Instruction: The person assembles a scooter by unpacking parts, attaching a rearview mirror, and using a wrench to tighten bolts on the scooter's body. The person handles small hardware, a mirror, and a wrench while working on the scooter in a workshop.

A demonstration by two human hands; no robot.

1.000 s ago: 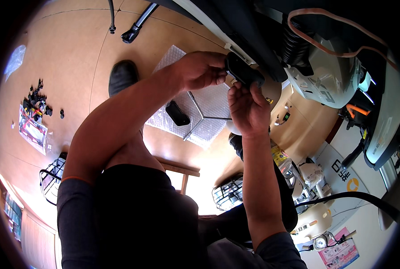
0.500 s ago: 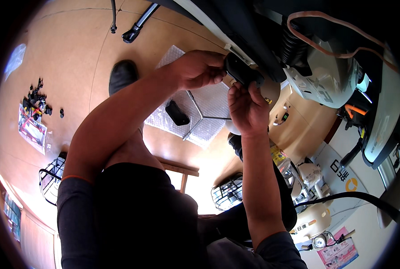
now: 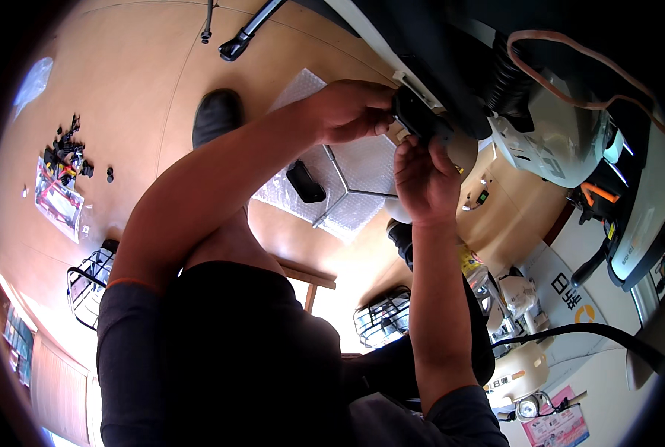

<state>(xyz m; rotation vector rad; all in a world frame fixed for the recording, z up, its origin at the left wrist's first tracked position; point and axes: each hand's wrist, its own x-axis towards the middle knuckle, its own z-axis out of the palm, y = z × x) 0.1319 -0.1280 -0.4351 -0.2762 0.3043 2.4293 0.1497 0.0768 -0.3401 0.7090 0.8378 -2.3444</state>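
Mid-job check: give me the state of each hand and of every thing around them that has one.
left hand: gripping the small black part from the left
right hand: fingers up on the same part
small black part: held between both hands, against the dark machine body
bubble wrap sheet: lying flat on the floor
wire basket: standing on the floor

1. I see a tan wooden floor (image 3: 146, 97) carrying everything below my view.
2. A sheet of clear bubble wrap (image 3: 347, 201) lies flat on it, with a small black part (image 3: 306, 182) and a thin metal rod (image 3: 362, 192) resting on top.
3. A black shoe (image 3: 217, 115) stands on the floor beside the wrap.
4. Well apart, at the left, a heap of small black pieces (image 3: 66, 153) sits by a printed sheet (image 3: 57, 203).
5. A wire basket (image 3: 88, 284) stands on the floor nearer me.
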